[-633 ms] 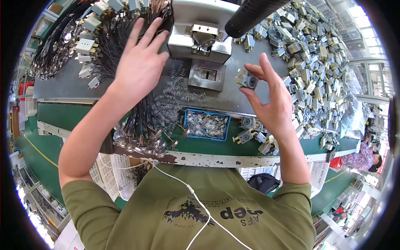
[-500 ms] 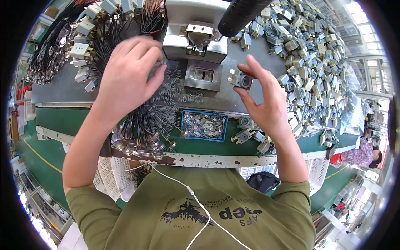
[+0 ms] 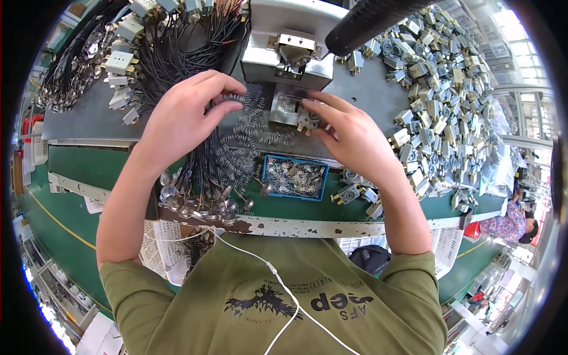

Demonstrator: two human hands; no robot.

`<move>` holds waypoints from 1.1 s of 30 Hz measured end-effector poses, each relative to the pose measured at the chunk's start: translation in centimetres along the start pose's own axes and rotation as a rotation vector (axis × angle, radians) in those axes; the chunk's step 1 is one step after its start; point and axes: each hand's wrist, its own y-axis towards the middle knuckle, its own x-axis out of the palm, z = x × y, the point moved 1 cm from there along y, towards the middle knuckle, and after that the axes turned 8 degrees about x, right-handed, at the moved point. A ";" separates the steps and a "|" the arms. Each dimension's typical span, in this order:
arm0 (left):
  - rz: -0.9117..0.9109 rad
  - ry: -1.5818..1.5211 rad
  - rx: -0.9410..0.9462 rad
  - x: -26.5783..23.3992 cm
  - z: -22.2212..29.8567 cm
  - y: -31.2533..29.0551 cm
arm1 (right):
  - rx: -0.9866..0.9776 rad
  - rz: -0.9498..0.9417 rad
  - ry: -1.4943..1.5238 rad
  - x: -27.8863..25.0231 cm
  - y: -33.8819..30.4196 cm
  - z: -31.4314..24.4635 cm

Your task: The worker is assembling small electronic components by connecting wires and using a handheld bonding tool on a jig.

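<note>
Dark metal surface point(image 3: 376, 94) ran across the middle of the frame, its front edge dropping to a green strip point(image 3: 89, 164) and then a chipped white border point(image 3: 307, 228) just above the wearer's shirt. Widest open stretch: right of centre, between the fixture point(image 3: 281, 116) and the big heap of blocks point(image 3: 441, 103). Left side was tight.

Right hand point(image 3: 355, 133) was at centre, thumb and fingers pinching a grey block point(image 3: 309, 121) at the right end of the fixture, partly overlapping it from this angle; couldn't tell if seated or just against it. Left hand point(image 3: 189, 112) was left of centre, fingers bent, thumb near the fingertips, next to loose springs point(image 3: 245, 127); a coil showed by the tips, couldn't tell if gripped.

A steel press point(image 3: 290, 59) stood right behind the fixture, blocking the far side; a black cylinder point(image 3: 364, 29) hung across upper right of centre. Black wires point(image 3: 177, 59) crowded the upper left, with metal discs point(image 3: 201, 207) at lower left of centre. A blue tray point(image 3: 325, 182) of small metal pieces sat below the fixture, a few more blocks just right of it.

Versus the earlier frames: right hand had brought the block leftward from the space beside the fixture. Left fingers, spread over the wires at first, had curled lower by the springs. Tray hadn't visibly shifted.
</note>
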 end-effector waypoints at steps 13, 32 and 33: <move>-0.037 -0.093 -0.019 0.3 0.3 0.6 | -0.022 0.283 -0.178 2.8 1.2 -0.3; -0.060 -0.436 -0.080 0.6 1.9 1.0 | -0.107 0.219 0.472 2.7 1.8 -4.1; -0.058 -0.432 -0.080 0.4 1.8 1.2 | -0.110 0.220 0.473 2.7 2.1 -4.2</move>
